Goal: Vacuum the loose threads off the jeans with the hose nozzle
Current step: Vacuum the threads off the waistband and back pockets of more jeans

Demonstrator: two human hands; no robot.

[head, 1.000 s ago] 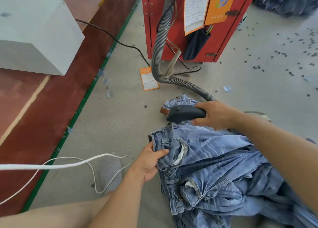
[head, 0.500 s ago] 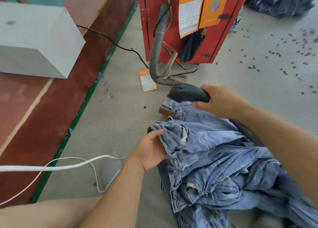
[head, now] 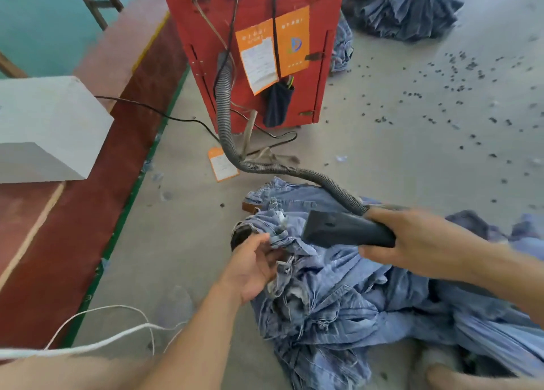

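Grey floor: jeans, possibly scattered scraps

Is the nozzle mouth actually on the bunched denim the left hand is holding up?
Cannot tell. In the head view the nozzle mouth sits right beside the bunched jeans gripped by the left hand, but blur hides any contact or gap.

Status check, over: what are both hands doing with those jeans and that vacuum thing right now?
Right hand grips nozzle, mouth at bunched jeans. Left hand holds denim edge. Hose trails to red cabinet; nothing blocking.

Garment workshop, jeans heaps, red vacuum cabinet
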